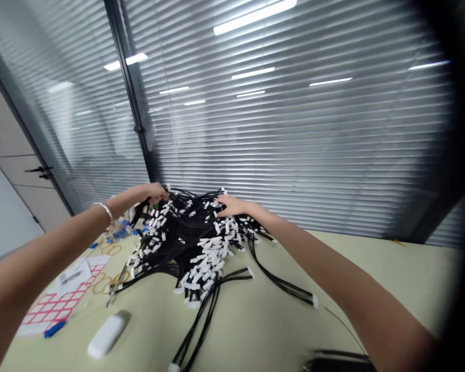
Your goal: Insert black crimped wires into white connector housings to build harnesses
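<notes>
A large heap of black cables (189, 227) with white connectors (211, 258) lies on the pale green table (263, 320). At the heap's far left edge, my left hand (157, 192) is closed round some black cables. My right hand (230, 205) rests on the far right part of the heap, its fingers apart over the cables and connectors. Several cable bundles trail out from the heap, one toward the near edge and one toward the right, under my right forearm.
A white rounded case (106, 335) lies at the near left. Beside it are a sheet with a red grid (58, 307), a blue piece (55, 329) and yellow rings (101, 283). A dark object (337, 363) sits at the near right. Blinds stand behind the table.
</notes>
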A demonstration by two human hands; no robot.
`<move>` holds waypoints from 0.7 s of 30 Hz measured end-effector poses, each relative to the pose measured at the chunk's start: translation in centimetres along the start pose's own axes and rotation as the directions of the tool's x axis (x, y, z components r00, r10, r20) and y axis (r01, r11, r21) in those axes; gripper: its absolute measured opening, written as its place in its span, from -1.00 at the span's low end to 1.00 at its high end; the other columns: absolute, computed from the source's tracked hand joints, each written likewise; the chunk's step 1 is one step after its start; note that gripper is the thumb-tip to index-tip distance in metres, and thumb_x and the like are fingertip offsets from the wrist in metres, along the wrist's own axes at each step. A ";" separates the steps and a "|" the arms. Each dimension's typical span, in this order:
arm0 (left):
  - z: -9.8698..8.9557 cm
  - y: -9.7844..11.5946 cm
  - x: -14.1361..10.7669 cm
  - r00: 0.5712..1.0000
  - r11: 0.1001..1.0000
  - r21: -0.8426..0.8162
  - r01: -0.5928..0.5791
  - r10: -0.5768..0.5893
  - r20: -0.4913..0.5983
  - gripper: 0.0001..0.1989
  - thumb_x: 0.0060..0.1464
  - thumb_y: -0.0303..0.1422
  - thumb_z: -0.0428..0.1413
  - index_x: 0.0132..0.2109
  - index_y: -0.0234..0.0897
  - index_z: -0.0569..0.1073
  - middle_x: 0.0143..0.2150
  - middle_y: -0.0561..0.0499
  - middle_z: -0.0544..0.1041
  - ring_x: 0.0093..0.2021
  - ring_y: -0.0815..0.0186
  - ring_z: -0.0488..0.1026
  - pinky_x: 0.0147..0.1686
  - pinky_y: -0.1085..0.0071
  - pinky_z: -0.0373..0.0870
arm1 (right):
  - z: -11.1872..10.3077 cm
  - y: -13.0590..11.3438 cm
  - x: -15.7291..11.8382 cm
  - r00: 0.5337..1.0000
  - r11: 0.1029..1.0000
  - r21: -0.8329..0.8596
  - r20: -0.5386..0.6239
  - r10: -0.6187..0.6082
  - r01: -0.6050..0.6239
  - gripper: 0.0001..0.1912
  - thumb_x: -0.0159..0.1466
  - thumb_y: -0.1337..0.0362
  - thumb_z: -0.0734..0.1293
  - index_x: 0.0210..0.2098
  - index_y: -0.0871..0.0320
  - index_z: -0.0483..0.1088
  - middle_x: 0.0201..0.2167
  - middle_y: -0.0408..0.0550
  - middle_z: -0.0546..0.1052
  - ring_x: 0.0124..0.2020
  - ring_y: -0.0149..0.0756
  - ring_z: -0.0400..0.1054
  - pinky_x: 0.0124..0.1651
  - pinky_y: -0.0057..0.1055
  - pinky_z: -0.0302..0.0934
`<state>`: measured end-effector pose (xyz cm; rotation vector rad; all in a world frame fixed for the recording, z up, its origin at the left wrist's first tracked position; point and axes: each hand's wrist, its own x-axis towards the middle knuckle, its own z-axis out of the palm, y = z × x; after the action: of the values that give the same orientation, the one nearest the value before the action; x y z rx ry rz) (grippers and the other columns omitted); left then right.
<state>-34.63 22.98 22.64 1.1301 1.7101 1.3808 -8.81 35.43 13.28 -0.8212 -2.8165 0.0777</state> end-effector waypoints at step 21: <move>-4.4 5.5 -13.8 0.975 0.994 -0.100 0.032 -0.009 0.223 -0.77 0.33 -0.41 0.00 -0.31 -0.37 0.42 -0.67 0.25 0.03 -0.76 0.58 -0.06 -0.79 0.66 -0.05 | 3.2 -10.6 -15.6 0.916 0.929 -0.121 -0.164 -0.366 0.350 -0.67 0.37 0.40 0.21 0.10 0.09 0.36 0.28 0.06 0.26 0.25 -0.14 0.18 0.28 -0.08 0.12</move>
<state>-31.64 8.97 28.62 1.1587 1.4712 1.2631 -2.17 18.15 8.49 -0.2950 -2.7554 -0.1736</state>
